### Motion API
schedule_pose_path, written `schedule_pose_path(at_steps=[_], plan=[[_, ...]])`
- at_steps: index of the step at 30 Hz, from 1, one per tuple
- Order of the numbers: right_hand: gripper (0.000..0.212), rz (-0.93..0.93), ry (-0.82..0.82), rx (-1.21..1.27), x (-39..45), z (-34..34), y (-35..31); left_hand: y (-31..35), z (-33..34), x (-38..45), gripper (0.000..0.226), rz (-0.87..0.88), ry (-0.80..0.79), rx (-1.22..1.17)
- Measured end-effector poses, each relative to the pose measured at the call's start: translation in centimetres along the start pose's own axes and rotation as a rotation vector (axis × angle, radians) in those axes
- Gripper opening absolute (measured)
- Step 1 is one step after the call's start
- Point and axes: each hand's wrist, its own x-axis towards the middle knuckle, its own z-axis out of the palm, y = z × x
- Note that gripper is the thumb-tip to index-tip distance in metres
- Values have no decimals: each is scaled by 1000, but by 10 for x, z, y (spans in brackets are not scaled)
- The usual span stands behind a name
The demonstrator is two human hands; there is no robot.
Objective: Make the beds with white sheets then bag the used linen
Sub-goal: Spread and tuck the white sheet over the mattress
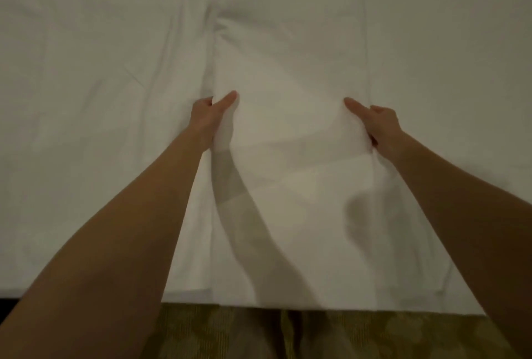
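Both hands gripped a folded white sheet that lay on the bed, near its front edge. The left hand clutched the sheet's left side, thumb on top and fingers curled under the cloth. The right hand held the right side the same way, thumb stretched across the top.

The likeliest trouble from here was an uneven pull: if one hand drew harder, the folds could open crookedly and the sheet would land skewed on the bed. A loose hold could also let the layers slip apart and bunch up. White lay on white, so the edges were hard to make out, and a fold might be missed.

The cloth already covering the bed showed creases on the left. Below the bed's edge lay a patterned carpet. Nothing else stood in the way.
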Motion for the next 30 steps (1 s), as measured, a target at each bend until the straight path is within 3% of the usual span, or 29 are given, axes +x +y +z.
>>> schedule_pose_path(at_steps=[3,10,11,14,16,24,30], plan=[[39,-56,15,-15,35,12,-32,26,6,33,19,31,-1,-24],[103,-73,67,-17,103,33,-117,96,24,83,16,125,7,-32],[97,-99,79,-10,111,31,-124,105,25,90,16,133,5,-39],[44,-159,97,-7,119,31,-121,113,27,108,21,129,0,11],[28,-162,82,33,127,34,-109,103,29,119,25,104,26,57],[27,-186,16,19,145,38,-116,93,28,143,24,48,41,34],[31,-129,7,66,130,33,-102,78,30,113,22,47,90,-3]])
